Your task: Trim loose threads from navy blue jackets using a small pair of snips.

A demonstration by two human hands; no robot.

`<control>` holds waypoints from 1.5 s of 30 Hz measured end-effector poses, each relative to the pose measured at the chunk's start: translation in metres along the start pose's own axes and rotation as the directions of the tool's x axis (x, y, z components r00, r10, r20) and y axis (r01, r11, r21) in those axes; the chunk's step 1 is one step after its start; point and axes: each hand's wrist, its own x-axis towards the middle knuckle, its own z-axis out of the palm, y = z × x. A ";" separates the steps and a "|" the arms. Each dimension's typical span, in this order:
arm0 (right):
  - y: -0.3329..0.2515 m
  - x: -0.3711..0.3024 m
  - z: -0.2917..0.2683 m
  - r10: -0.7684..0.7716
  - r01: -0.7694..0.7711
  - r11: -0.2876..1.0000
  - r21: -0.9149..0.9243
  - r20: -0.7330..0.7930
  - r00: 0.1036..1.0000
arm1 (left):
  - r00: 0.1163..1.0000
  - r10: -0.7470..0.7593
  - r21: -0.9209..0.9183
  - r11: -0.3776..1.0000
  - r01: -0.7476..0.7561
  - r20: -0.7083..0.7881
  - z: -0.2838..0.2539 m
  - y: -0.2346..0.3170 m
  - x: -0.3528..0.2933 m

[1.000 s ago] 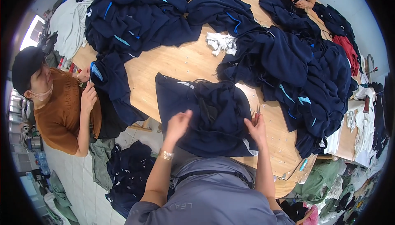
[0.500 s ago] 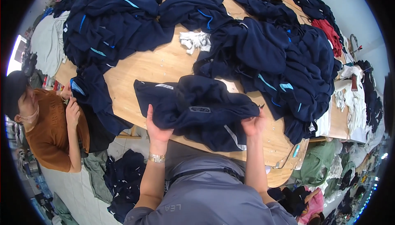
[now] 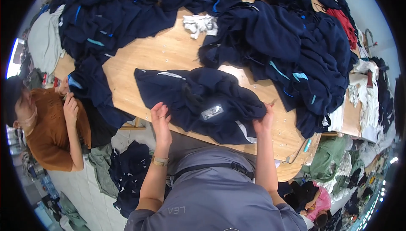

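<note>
A navy garment [image 3: 198, 100] with white stripes and a shiny silver patch lies loosely folded on the table in front of me. My left hand [image 3: 161, 125] is open beside its near left edge, fingers spread and apart from the cloth. At the garment's right end, my right hand [image 3: 264, 119] pinches the edge of the fabric. A small pointed bit shows by those fingertips, too blurred to name.
Navy garment piles cover the wooden table [image 3: 131, 62] at far left and right [image 3: 304, 66]. White cloth scraps [image 3: 199, 24] lie between them. A cyan-handled tool [image 3: 307, 145] rests near the right edge. A person in brown [image 3: 55, 125] handles a garment at left.
My left hand has let go of the garment and opened its fingers. The garment now lies flatter on the table, its silver patch turned more upward. My right hand stays at its right end.
</note>
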 end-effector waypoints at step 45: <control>0.074 -0.045 0.124 0.004 0.124 0.958 -0.258 0.447 0.895 | 0.765 0.300 0.306 0.786 -0.537 0.570 0.056 0.063 -0.004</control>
